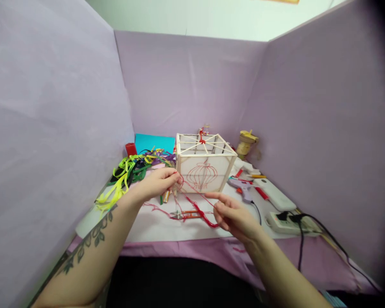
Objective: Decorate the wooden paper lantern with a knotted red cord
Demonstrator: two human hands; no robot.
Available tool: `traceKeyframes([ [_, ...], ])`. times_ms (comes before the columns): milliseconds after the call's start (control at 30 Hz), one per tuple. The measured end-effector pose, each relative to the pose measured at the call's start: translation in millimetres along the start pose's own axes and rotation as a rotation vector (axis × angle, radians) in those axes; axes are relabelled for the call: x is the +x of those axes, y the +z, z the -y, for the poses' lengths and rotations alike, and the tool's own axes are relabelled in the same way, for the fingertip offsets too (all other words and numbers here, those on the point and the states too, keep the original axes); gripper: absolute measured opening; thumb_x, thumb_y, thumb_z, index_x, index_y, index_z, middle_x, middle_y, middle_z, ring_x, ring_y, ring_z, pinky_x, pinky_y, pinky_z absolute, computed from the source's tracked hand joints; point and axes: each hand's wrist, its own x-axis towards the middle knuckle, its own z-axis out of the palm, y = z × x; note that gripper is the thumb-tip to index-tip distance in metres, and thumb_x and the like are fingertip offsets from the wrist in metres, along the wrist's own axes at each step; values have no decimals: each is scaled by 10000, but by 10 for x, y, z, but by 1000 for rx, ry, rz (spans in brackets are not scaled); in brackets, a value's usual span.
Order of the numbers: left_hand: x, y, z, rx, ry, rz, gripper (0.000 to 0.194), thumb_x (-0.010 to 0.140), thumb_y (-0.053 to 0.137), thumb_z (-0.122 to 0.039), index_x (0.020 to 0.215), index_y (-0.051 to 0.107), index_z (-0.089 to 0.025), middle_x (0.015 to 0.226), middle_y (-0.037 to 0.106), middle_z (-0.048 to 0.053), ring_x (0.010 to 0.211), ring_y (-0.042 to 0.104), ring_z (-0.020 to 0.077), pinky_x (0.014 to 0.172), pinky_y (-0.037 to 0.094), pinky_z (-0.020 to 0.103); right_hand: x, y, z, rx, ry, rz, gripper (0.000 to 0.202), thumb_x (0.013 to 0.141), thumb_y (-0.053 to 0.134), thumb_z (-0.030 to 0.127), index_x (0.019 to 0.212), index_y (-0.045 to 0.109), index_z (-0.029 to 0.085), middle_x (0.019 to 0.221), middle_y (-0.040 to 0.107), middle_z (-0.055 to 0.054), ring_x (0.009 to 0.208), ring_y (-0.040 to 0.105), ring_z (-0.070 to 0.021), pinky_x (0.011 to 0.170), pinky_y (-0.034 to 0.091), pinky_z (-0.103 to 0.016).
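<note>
My left hand point(165, 182) is closed in a pinch on a thin red thread point(197, 192), in front of the lantern's left corner. The strand slants down to my right hand point(229, 209), whose thumb and curled fingers close on it while the index finger points left. Behind both hands stands a box-shaped lantern point(208, 175) with a pale stick frame, white panels and a red line drawing. Crossed sticks span its top, tied with a red cord point(202, 137). Below the thread lie a bundle of red threads point(199, 210) and an orange-handled cutting tool point(179, 216), partly covered by strands.
Coloured ribbons point(125, 175) heap at the left, near a blue sheet point(154, 143) and a red cylinder point(131, 149). To the right are a glue gun point(243, 187), a white box point(272, 193) and a power strip point(280, 223) with black cables. Purple walls enclose three sides.
</note>
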Motion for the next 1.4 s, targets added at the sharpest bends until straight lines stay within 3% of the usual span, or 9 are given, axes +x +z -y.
traceKeyframes([
  [133, -92, -113, 24, 93, 42, -27, 377, 848, 481, -516, 689, 515, -176, 563, 398, -48, 491, 367, 89, 451, 274, 200, -145, -194, 162, -215, 68, -59, 411, 659, 790, 493, 729, 597, 138, 468, 549, 20, 315, 332, -23, 332, 150, -168],
  [367, -209, -318, 214, 7, -32, -56, 368, 844, 497, -526, 791, 585, -173, 532, 380, -58, 475, 366, 89, 457, 281, 193, -416, -375, 561, 125, -342, -182, 259, 750, 730, 412, 708, 551, 230, 403, 206, 104, 338, 101, -35, 351, 114, -193],
  [600, -261, -458, 424, 387, -158, -180, 309, 810, 518, -452, 840, 663, -181, 622, 532, 5, 574, 522, 162, 537, 382, 243, -445, -459, 633, -98, -250, -388, 340, 659, 757, 475, 685, 533, 221, 410, 294, 83, 344, 170, -51, 365, 107, -221],
  [700, -373, -405, 316, 714, -241, -394, 174, 731, 601, -319, 808, 673, -180, 891, 659, 101, 754, 618, 241, 654, 442, 308, -384, -408, 655, -268, -183, -419, 422, 619, 772, 531, 652, 519, 195, 403, 382, 61, 344, 227, -42, 363, 99, -205],
  [833, -481, -22, -41, 495, 118, -604, 225, 858, 502, -342, 827, 675, -202, 994, 687, 78, 949, 618, 233, 847, 461, 331, -319, -284, 731, -415, -138, -376, 414, 657, 754, 535, 688, 570, 166, 408, 438, 54, 332, 263, -27, 349, 123, -186],
  [1000, -210, 752, -290, -140, 137, -216, 444, 807, 619, -362, 1219, 594, -198, 994, 695, 76, 630, 608, 132, 605, 498, 266, -194, -71, 758, -547, -142, -251, 387, 738, 688, 529, 735, 601, 152, 440, 493, 38, 342, 334, -41, 351, 206, -182],
  [1100, -14, 973, -243, -354, 147, 7, 499, 799, 626, -310, 1267, 547, -156, 930, 693, 77, 642, 623, 131, 563, 489, 234, -107, 18, 700, -599, -104, -162, 402, 758, 659, 544, 725, 595, 149, 469, 517, 29, 361, 376, -49, 364, 254, -179],
  [1233, -16, 830, -133, -181, 121, -57, 220, 849, 532, -304, 838, 680, -141, 685, 645, 19, 590, 575, 113, 548, 449, 212, -68, -10, 610, -662, -63, -111, 376, 763, 655, 517, 763, 625, 143, 502, 544, 19, 413, 416, -60, 397, 295, -176],
  [1400, -179, 454, 23, -21, 109, -219, 259, 850, 543, -377, 800, 668, -155, 643, 607, 2, 597, 550, 120, 549, 424, 211, -197, -215, 517, -791, -10, -111, 325, 735, 689, 461, 776, 683, 138, 567, 594, -13, 469, 454, -82, 430, 332, -197],
])
